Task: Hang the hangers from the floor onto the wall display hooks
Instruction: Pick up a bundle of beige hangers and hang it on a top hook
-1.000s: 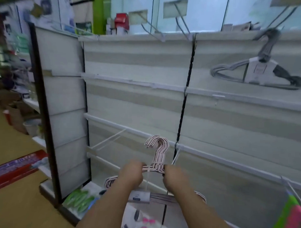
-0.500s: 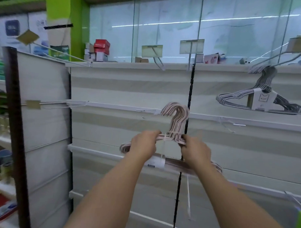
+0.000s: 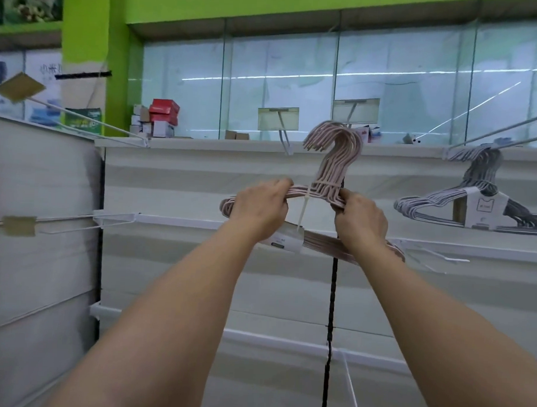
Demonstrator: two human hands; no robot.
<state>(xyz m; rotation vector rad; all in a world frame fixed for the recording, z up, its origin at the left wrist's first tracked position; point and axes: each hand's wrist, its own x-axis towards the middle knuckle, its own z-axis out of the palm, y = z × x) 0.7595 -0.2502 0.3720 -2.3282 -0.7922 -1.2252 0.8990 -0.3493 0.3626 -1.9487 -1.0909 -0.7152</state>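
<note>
Left hand (image 3: pixel 261 210) and right hand (image 3: pixel 359 220) grip the pink hanger bundle (image 3: pixel 332 175), hoisting it; next, slip it over a wall hook (image 3: pixel 283 137).

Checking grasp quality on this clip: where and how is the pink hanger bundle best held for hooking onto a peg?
By its sloping shoulders, from below, as the left hand and right hand do: the pink hanger bundle stands upright and its hooks stay free on top.

Pale pink hangers (image 3: pixel 332 163), grey hangers (image 3: pixel 474 192), bright green wall (image 3: pixel 84 44), red boxes (image 3: pixel 164 111).
</note>
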